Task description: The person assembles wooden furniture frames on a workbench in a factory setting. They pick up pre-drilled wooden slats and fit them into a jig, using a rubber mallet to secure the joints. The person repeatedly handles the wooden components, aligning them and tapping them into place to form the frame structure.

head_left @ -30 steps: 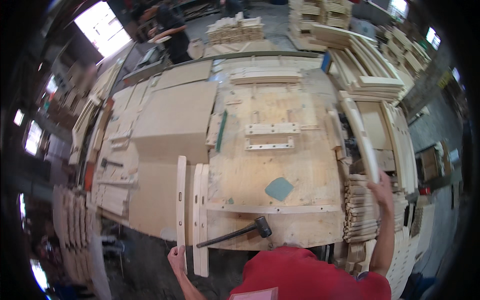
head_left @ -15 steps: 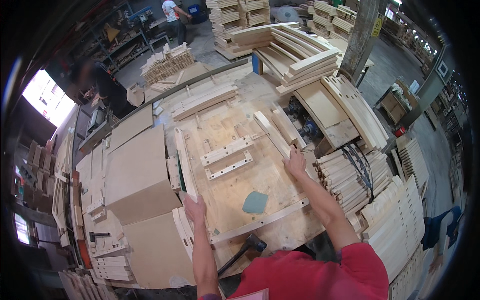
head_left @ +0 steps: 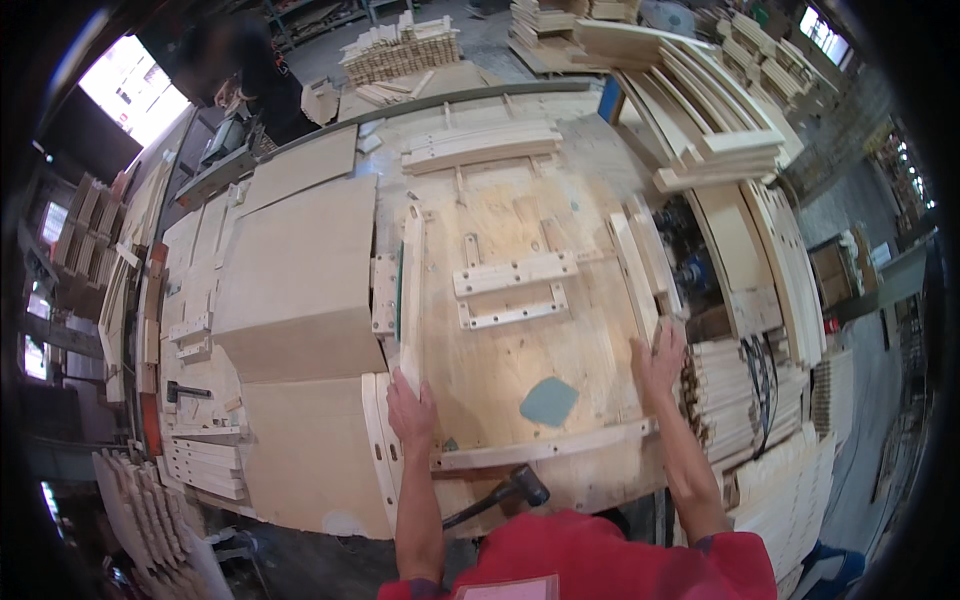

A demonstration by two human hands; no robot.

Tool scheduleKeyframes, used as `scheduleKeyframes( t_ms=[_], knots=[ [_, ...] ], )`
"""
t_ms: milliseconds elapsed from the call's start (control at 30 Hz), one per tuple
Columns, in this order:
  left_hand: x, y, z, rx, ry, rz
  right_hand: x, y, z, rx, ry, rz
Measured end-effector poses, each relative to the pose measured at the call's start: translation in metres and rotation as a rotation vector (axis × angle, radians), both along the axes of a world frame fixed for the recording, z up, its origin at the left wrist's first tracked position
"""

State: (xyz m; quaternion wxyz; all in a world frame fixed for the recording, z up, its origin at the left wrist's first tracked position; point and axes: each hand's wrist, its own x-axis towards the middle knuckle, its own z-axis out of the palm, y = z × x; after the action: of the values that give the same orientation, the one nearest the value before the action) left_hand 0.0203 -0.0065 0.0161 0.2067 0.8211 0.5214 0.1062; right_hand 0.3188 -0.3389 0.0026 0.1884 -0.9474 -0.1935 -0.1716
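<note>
My left hand (head_left: pixel 412 410) is closed around the near end of a long pale wooden rail (head_left: pixel 411 285), which lies pointing away from me. On the other side, my right hand (head_left: pixel 661 357) grips the near end of a second wooden rail (head_left: pixel 633 272), roughly parallel to the first. Between them lies a short ladder-like wooden piece (head_left: pixel 514 275) with dark holes. Closer to me are a green pad (head_left: pixel 549 402) and a wooden strip (head_left: pixel 545 446) running across the bench. A black mallet (head_left: pixel 522 487) rests by my body at the bench's near edge.
Cardboard sheets (head_left: pixel 290 290) cover the bench's left part, beside another mallet (head_left: pixel 187 391). Wooden slats (head_left: pixel 480 148) lie at the far side. Stacked curved pieces (head_left: pixel 715 120) and a bundle of sticks (head_left: pixel 722 385) crowd the right. A person (head_left: pixel 275 95) stands at the far left.
My view has swung to the right, shifting the bench in the picture. Both hands keep to the near ends of the two rails, and the right rail now stands straighter in view.
</note>
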Motion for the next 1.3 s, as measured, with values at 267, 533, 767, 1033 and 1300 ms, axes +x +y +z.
scheduleKeyframes(
  t_ms=[267,533,767,1033,1300],
  knots=[
    [-0.005,0.002,-0.008,0.09,0.051,0.033,0.127,0.209,0.021,0.202,-0.089,0.59],
    [0.003,0.007,-0.019,0.107,0.004,0.003,0.293,0.437,0.004,-0.151,-0.292,0.66],
    [-0.001,0.004,-0.016,0.026,0.044,0.039,0.298,0.483,-0.021,-0.335,-0.19,0.647],
    [0.0,0.008,-0.022,0.1,-0.016,-0.007,0.282,0.421,0.035,-0.241,0.022,0.707],
    [0.0,0.006,-0.018,0.148,-0.013,0.014,0.212,0.284,0.069,-0.353,0.202,0.911]
  ],
)
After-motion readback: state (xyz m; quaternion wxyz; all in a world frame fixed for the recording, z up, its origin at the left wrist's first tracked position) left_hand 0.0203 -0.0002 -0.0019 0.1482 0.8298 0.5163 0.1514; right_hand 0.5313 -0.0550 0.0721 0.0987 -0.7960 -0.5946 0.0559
